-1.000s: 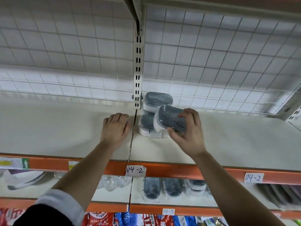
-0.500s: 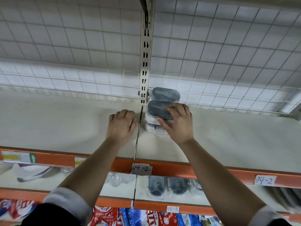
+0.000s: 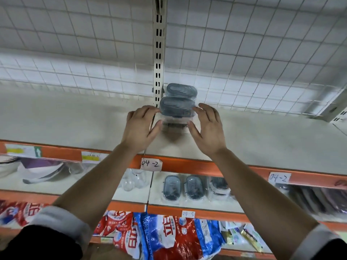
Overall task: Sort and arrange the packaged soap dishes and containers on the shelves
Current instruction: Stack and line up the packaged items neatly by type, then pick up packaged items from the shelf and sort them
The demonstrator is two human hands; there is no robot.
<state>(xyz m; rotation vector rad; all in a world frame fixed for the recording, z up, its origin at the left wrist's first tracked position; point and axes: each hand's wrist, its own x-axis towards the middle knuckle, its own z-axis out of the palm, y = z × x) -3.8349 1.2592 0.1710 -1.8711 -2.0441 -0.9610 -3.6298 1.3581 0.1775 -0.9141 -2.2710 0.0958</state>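
Two stacks of packaged grey-lidded soap dishes stand on the top shelf (image 3: 262, 139) by the slotted upright. The front stack (image 3: 176, 106) sits between my hands and the rear stack (image 3: 181, 90) is against the wire grid. My left hand (image 3: 139, 128) touches the front stack's left side with fairly straight fingers. My right hand (image 3: 209, 129) touches its right side the same way. More packaged soap dishes (image 3: 171, 187) lie in a row on the shelf below.
A slotted upright post (image 3: 158, 53) stands just left of the stacks. Orange shelf edges carry paper labels (image 3: 151, 164). Clear glassware (image 3: 134, 180) and white bowls (image 3: 43, 171) sit on the lower shelf, with red and blue bags (image 3: 165, 239) beneath.
My right hand set its soap dish on the front stack and moved to the stack's right side. My left hand left the shelf surface and came to the stack's left side.
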